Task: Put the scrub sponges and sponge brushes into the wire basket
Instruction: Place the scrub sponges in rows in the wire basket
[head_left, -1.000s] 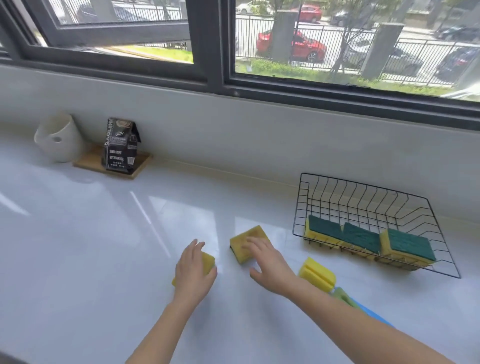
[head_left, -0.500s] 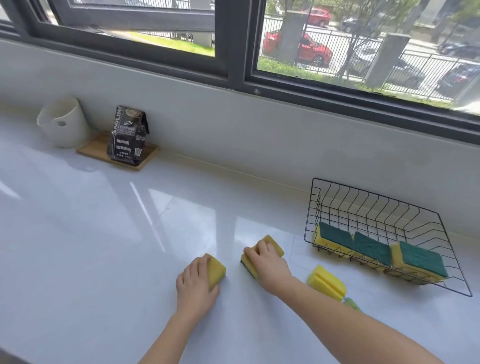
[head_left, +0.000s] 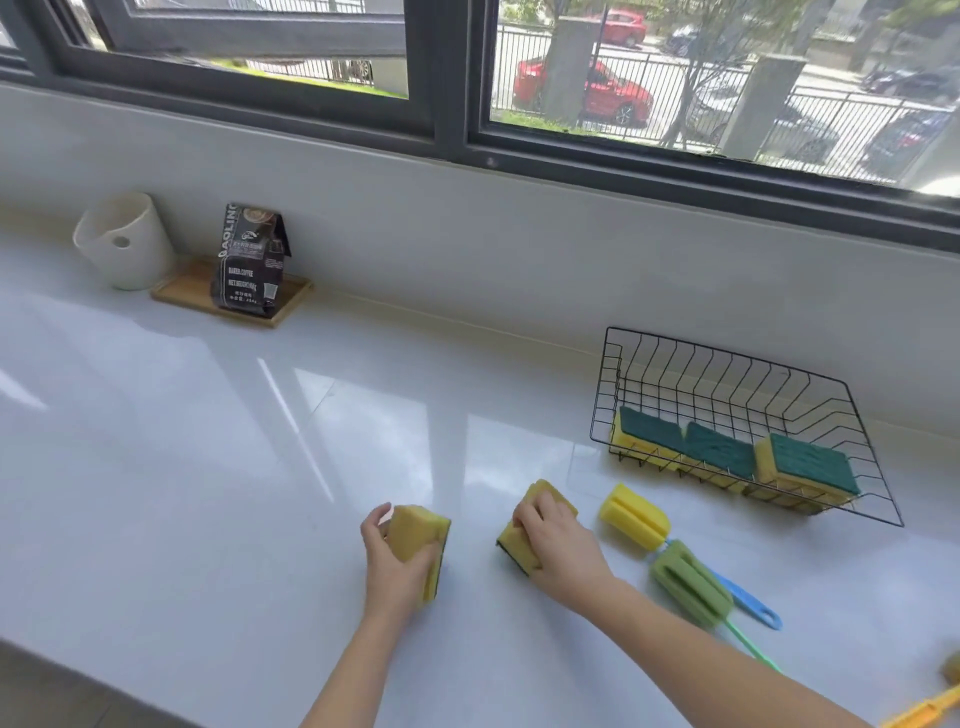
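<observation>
My left hand (head_left: 395, 569) grips a yellow scrub sponge (head_left: 418, 530), tilted up off the white counter. A second yellow scrub sponge (head_left: 511, 540) with a dark underside is under my right hand (head_left: 558, 553), which is closed over it on the counter. To the right lie a yellow sponge brush (head_left: 634, 517) with a blue handle and a green sponge brush (head_left: 691, 582) with a green handle. The black wire basket (head_left: 737, 374) stands at the right near the wall, holding three green-topped scrub sponges (head_left: 719, 449) in a row.
A white ceramic holder (head_left: 124, 241) and a dark coffee bag (head_left: 249, 260) on a wooden tray (head_left: 176, 291) stand at the back left by the wall. Another yellow-orange brush handle (head_left: 924, 714) pokes in at the bottom right corner. The counter's front edge runs along the lower left.
Both hands have closed on their sponges. The left one has lifted and tilted its sponge upright; the right one now covers its sponge more fully. The camera view shifted, showing more of the brushes.
</observation>
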